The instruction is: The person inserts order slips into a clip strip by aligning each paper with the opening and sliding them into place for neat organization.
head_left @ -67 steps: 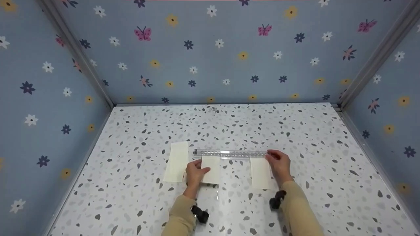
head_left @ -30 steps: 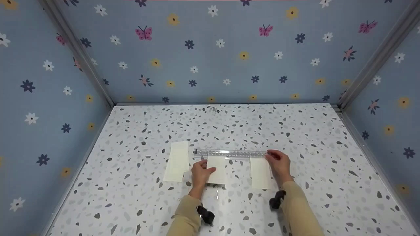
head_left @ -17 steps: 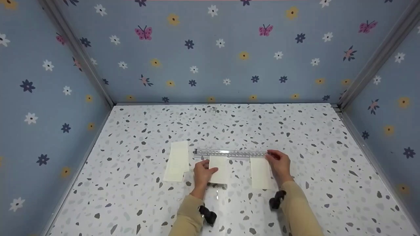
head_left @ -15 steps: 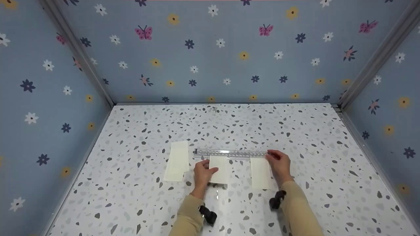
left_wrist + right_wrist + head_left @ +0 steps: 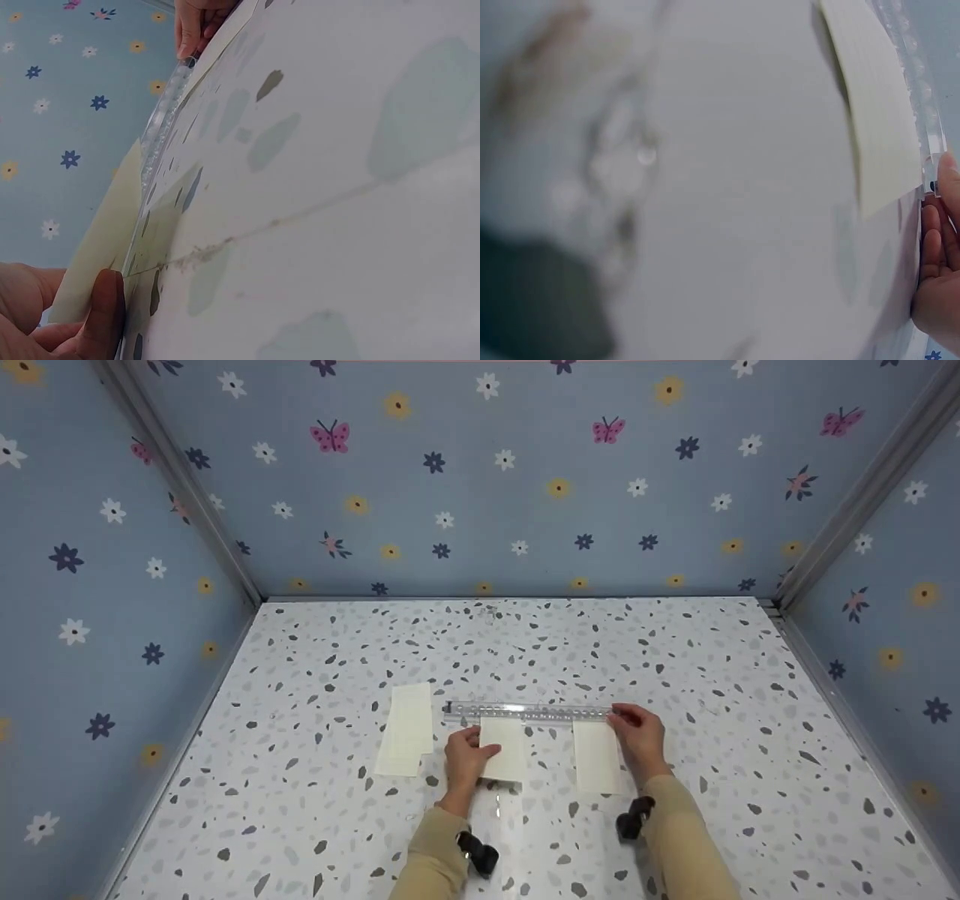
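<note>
My left hand (image 5: pixel 466 757) pinches a pale cream paper sheet (image 5: pixel 504 746) between thumb and fingers. In the left wrist view, this sheet (image 5: pixel 105 232) stands tilted off the table, its top at a clear plastic strip (image 5: pixel 540 712). The strip lies crosswise, with a row of round, bubble-like bumps along it and a small dark piece at its left end. My right hand (image 5: pixel 640 735) pinches the strip's right end with thumb and fingers, as the right wrist view also shows. A second cream sheet (image 5: pixel 597 757) lies just left of that hand, its top edge at the strip.
More cream sheets (image 5: pixel 407 727) overlap on the table left of my left hand. The white speckled table (image 5: pixel 525 652) meets blue flowered panels (image 5: pixel 480 510) at the back and sides. Black wrist cameras (image 5: pixel 478 855) sit at both tan sleeves (image 5: pixel 686 840).
My left hand has slid the pinched sheet rightward along the strip, and is nearly still over the last half second. The right hand and strip have stayed in place.
</note>
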`<state>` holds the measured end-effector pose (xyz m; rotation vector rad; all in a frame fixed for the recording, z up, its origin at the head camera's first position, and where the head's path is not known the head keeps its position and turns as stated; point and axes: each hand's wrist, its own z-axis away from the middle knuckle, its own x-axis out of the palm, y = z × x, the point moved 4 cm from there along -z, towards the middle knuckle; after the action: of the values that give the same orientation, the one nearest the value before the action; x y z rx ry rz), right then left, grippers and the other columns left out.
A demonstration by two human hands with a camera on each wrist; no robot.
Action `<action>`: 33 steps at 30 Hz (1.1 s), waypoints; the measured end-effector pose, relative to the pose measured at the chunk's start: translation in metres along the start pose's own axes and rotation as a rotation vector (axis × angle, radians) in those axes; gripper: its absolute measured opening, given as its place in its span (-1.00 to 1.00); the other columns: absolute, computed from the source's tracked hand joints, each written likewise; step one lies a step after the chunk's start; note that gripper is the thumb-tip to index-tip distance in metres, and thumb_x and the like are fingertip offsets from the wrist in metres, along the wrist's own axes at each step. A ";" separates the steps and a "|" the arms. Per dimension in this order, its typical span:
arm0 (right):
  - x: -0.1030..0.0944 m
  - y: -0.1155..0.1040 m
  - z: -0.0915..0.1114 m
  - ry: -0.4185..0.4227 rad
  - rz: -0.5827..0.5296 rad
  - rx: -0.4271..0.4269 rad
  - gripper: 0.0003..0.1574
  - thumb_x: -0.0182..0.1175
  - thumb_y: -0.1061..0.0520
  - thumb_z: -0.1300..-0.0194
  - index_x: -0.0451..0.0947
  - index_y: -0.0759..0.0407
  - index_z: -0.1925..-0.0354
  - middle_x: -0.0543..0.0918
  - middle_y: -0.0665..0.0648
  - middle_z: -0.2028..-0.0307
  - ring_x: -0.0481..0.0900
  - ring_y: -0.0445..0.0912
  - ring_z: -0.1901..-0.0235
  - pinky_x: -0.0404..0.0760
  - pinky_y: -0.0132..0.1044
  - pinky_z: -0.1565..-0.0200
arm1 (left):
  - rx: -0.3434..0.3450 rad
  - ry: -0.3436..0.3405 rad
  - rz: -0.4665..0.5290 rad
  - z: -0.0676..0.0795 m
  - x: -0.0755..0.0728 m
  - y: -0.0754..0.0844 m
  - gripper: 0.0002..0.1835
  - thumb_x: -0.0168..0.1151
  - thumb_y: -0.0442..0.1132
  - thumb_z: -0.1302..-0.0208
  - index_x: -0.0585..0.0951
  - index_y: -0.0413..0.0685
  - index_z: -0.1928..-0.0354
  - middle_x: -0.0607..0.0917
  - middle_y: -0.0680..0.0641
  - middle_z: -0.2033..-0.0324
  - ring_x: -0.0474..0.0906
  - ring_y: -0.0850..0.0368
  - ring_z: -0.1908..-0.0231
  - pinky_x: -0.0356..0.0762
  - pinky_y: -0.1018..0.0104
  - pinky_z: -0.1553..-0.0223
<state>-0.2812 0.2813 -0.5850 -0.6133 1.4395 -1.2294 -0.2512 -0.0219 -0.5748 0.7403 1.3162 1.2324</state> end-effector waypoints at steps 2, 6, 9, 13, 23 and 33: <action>-0.001 -0.001 0.001 0.004 -0.010 -0.014 -0.67 0.18 0.22 -0.13 0.52 0.20 0.08 0.53 0.17 0.14 0.44 -0.06 0.18 0.40 -0.27 0.13 | -0.002 -0.005 0.001 0.001 0.001 0.000 -0.49 0.37 -0.41 0.14 0.50 -0.39 0.05 0.64 -0.22 0.35 0.58 0.04 0.41 0.50 0.26 0.43; -0.001 -0.001 0.001 -0.003 -0.015 -0.019 -0.65 0.18 0.21 -0.12 0.51 0.22 0.07 0.52 0.17 0.13 0.44 -0.06 0.17 0.40 -0.27 0.12 | 0.003 -0.012 -0.007 0.002 0.002 0.001 -0.51 0.37 -0.39 0.13 0.51 -0.38 0.07 0.65 -0.19 0.41 0.57 0.08 0.47 0.49 0.28 0.46; -0.001 -0.001 0.002 -0.014 -0.024 -0.011 -0.63 0.18 0.20 -0.13 0.50 0.21 0.05 0.52 0.18 0.11 0.43 -0.05 0.14 0.39 -0.25 0.09 | 0.002 -0.013 -0.015 0.003 0.003 0.002 -0.52 0.37 -0.38 0.13 0.51 -0.37 0.07 0.65 -0.17 0.43 0.57 0.10 0.48 0.49 0.29 0.47; -0.001 -0.001 0.002 -0.020 -0.033 -0.006 -0.63 0.18 0.20 -0.13 0.49 0.20 0.04 0.51 0.17 0.10 0.43 -0.05 0.13 0.39 -0.25 0.08 | -0.004 -0.015 -0.014 0.004 0.005 0.003 -0.51 0.37 -0.38 0.14 0.51 -0.37 0.07 0.65 -0.19 0.41 0.58 0.08 0.46 0.49 0.28 0.46; 0.000 0.003 0.001 -0.026 -0.036 0.026 -0.62 0.19 0.17 -0.13 0.49 0.15 0.03 0.50 0.13 0.10 0.42 -0.07 0.12 0.39 -0.26 0.07 | 0.011 -0.010 0.009 0.006 0.011 0.004 -0.52 0.38 -0.40 0.15 0.52 -0.40 0.09 0.65 -0.19 0.43 0.57 0.04 0.45 0.50 0.26 0.45; -0.001 0.000 0.003 -0.028 -0.021 -0.001 -0.62 0.18 0.17 -0.14 0.48 0.17 0.03 0.50 0.14 0.10 0.41 -0.06 0.13 0.38 -0.25 0.09 | -0.014 -0.020 0.020 0.005 0.016 0.006 -0.50 0.38 -0.41 0.16 0.51 -0.41 0.08 0.65 -0.21 0.42 0.58 0.05 0.45 0.50 0.29 0.45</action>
<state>-0.2785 0.2812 -0.5846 -0.6451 1.4139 -1.2317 -0.2503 -0.0043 -0.5732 0.7555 1.2853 1.2462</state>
